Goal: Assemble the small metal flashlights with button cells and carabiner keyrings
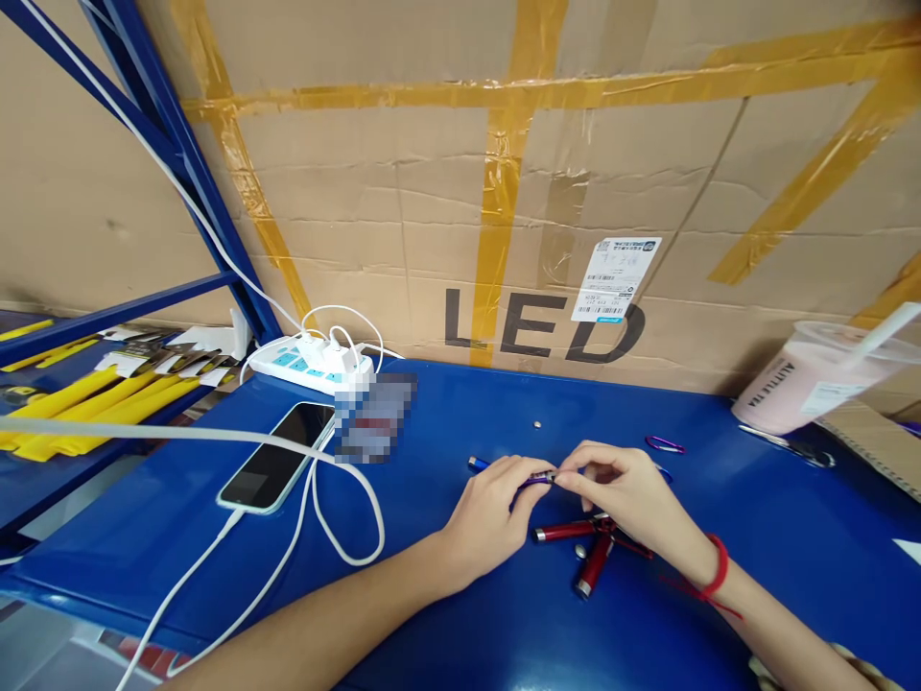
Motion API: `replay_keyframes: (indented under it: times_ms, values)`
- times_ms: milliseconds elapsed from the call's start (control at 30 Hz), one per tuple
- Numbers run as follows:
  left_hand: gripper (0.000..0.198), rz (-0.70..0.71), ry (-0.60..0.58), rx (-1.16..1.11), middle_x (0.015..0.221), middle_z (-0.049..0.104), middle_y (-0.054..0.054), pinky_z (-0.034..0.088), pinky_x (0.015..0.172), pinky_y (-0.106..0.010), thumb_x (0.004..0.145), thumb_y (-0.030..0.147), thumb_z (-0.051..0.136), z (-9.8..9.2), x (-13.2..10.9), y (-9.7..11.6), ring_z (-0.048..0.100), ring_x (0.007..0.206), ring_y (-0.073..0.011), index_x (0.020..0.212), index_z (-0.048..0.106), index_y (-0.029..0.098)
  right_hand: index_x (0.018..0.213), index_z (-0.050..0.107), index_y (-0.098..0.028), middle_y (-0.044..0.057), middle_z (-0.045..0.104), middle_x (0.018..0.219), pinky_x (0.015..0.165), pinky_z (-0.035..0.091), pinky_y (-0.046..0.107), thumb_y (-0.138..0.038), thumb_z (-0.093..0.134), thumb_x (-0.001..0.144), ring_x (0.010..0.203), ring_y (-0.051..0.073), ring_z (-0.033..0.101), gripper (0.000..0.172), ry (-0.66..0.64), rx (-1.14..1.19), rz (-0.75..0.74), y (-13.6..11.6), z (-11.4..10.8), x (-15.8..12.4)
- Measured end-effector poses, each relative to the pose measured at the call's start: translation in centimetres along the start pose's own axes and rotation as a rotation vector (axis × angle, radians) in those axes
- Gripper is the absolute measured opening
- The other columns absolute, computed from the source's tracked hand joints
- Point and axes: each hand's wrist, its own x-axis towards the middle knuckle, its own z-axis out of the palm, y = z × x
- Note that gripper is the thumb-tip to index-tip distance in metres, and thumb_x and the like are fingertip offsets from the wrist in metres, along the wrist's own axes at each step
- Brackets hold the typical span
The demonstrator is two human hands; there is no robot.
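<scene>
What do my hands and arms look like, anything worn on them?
Both forearms are bare, with no sleeves or gloves. The left hand and its wrist carry nothing. The right hand has a red string bracelet at the wrist, with loose thread ends trailing.

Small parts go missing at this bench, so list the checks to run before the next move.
1. Pinch on the small purple metal tube by left hand and right hand: ok.
2. The two red metal tubes lying flat on the blue table: ok.
3. The small silver disc beside them, loose: not ok.
4. The lidded pink drink cup clear of both hands: ok.
5. The purple tube's joint, hidden in the grip: cannot tell.
</scene>
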Motion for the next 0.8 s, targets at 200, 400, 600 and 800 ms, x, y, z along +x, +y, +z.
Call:
replay_keyframes:
  times_ms: [200, 400, 600, 800]
  values:
    - [0.02, -0.01, -0.031, 0.07, 0.096, 0.07, -0.003, 0.048, 0.084, -0.029, 0.091, 0.017, 0.045, 0.0, -0.2, -0.3, 0.063, 0.089, -0.0176, 0.1, 0.062, 0.022, 0.062, 0.066, -0.014, -0.002, 0.051, 0.044, 0.037, 0.034, 0.02, -0.05, 0.066, 0.069, 0.039, 0.008, 0.044, 0.036, -0.158, 0.168, 0.236, 0.2, 0.3, 0.0]
    - [0.024, -0.005, -0.036, 0.069, 0.101, 0.069, -0.003, 0.048, 0.084, -0.029, 0.089, 0.014, 0.048, 0.0, -0.2, -0.5, 0.062, 0.091, -0.0178, 0.109, 0.06, 0.021, 0.058, 0.064, -0.014, -0.005, 0.046, 0.046, 0.039, 0.026, 0.019, -0.047, 0.072, 0.064, 0.041, 0.004, 0.036, 0.035, -0.182, 0.288, 0.345, 0.0, 0.1, -0.1]
    - [0.019, -0.026, 0.002, 0.065, 0.093, 0.07, -0.001, 0.047, 0.08, -0.027, 0.089, 0.013, 0.047, 0.0, 0.3, -0.3, 0.061, 0.085, -0.0167, 0.096, 0.062, 0.021, 0.059, 0.063, -0.014, -0.005, 0.043, 0.042, 0.037, 0.027, 0.019, -0.051, 0.066, 0.071, 0.038, 0.005, 0.037, 0.039, -0.096, 0.233, 0.305, -0.4, 0.5, -0.2]
    - [0.023, -0.07, -0.025, 0.139, 0.086, 0.068, -0.002, 0.046, 0.078, -0.028, 0.091, 0.015, 0.041, -0.2, 0.9, -0.1, 0.06, 0.084, -0.0178, 0.1, 0.061, 0.021, 0.078, 0.072, -0.018, 0.003, 0.065, 0.074, 0.047, 0.045, 0.022, -0.036, 0.067, 0.077, 0.051, 0.009, 0.054, 0.019, 0.217, -0.12, -0.258, -0.5, 0.3, -0.6]
